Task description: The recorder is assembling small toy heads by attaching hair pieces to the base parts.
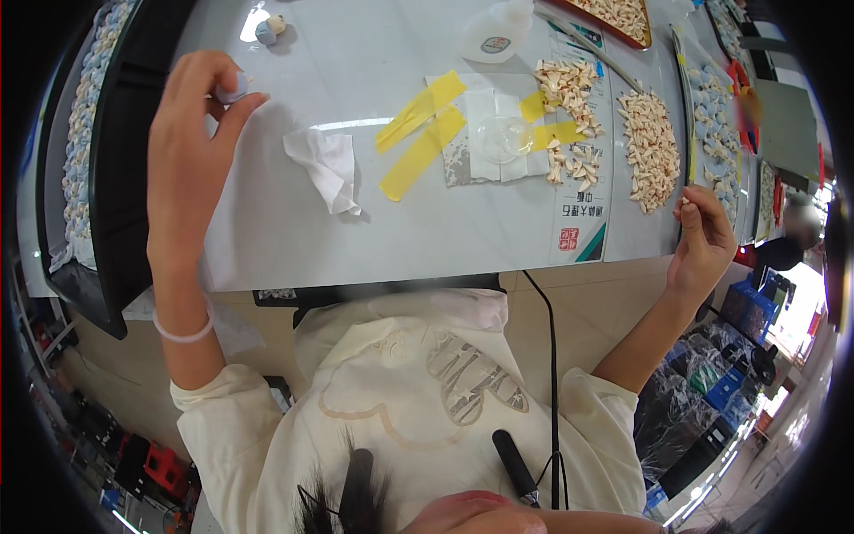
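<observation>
My left hand (189, 147) is at the far left of the table, thumb and fingers closed on a small rounded blue-grey piece (233, 87). Just beyond it on the tabletop sits a small blue and cream figurine (269, 30). At the right edge of the table, my right hand (703, 245) pinches a tiny cream piece (685, 201) between thumb and fingertips. It is close to the near end of a heap of small cream pointed pieces (649, 147). A shallow clear dish (509, 139) lies on white tissue, midway between my hands.
Yellow tape strips (422, 156) and a crumpled white tissue (327, 169) lie mid-table. At the back are a white bottle (496, 34) and an orange-rimmed tray (647, 40) of cream pieces. A black crate (133, 151) of blue and cream pieces borders the left; more blue pieces (712, 116) lie right.
</observation>
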`<state>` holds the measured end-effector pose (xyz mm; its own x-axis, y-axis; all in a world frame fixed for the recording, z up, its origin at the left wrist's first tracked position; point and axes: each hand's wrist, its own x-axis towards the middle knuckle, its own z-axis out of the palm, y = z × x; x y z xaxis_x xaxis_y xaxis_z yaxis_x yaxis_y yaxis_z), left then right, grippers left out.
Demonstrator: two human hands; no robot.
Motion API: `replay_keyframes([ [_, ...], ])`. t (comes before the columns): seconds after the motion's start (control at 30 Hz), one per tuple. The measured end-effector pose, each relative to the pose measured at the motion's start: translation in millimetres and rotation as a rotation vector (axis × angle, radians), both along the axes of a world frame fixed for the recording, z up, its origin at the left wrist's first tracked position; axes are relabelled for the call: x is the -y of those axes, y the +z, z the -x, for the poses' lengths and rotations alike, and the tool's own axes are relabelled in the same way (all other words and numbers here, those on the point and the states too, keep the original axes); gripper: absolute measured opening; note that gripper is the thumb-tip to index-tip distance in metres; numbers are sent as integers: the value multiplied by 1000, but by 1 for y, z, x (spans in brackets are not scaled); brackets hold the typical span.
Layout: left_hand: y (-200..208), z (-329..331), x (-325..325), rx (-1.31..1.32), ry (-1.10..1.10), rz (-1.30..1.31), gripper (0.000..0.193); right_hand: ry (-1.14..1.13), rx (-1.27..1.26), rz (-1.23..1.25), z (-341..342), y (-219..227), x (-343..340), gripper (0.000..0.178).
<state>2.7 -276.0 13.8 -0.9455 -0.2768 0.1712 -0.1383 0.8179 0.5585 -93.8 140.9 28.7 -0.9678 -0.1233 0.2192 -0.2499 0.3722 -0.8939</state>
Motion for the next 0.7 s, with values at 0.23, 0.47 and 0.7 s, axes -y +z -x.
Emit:
replay_keyframes([
  [0.23, -4, -41, -55, -286, -243, -806, 20, 214, 48, 262, 5, 11, 35, 20],
  [0.47, -34, -47, -99, -400, -318, -1323, 32, 533, 44, -151, 16, 20, 110, 16],
  [0.7, -33, -42, -112, -192, -141, -1519, 48, 599, 49, -466, 15, 24, 140, 17],
])
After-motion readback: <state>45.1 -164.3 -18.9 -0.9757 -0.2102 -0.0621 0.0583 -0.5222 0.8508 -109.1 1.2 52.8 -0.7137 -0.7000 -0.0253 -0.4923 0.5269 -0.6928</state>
